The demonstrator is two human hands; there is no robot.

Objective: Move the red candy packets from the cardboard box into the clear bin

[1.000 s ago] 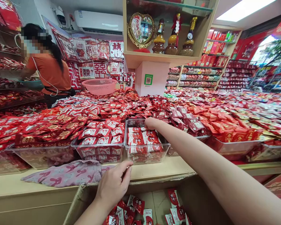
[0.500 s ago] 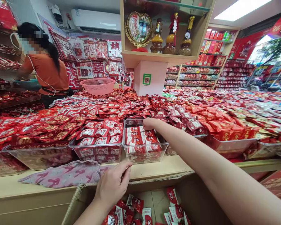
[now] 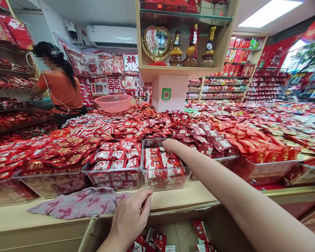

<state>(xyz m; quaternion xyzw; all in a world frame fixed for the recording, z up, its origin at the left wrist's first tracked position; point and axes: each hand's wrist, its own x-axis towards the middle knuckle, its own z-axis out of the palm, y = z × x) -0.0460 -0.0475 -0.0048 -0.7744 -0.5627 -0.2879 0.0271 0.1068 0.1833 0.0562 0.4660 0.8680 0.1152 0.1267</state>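
Observation:
A clear plastic bin [image 3: 166, 179] stands at the counter's front, holding small red-and-white candy packets [image 3: 152, 162] laid in rows. My right hand [image 3: 170, 145] reaches down into its back right part, with bent knuckles showing and fingertips hidden. My left hand [image 3: 134, 213] hovers in front of the bin, over the near edge of the open cardboard box [image 3: 94, 227]. Its fingers are curled in with the thumb alongside; whatever they hold, if anything, is hidden. Loose red-and-white packets [image 3: 157, 239] lie at the bottom of the box.
To the left stands another clear bin of packets [image 3: 112, 175], with a pink patterned cloth [image 3: 76, 206] before it. Heaped packets cover the counter behind. A pink basket [image 3: 112, 104] sits farther back. A person in an orange top [image 3: 64, 92] is by the left shelves.
The view has tilted up slightly, so things sit lower in the picture. My right hand stays at the bin's back, its fingertips deeper out of sight. My left hand keeps its curled pose.

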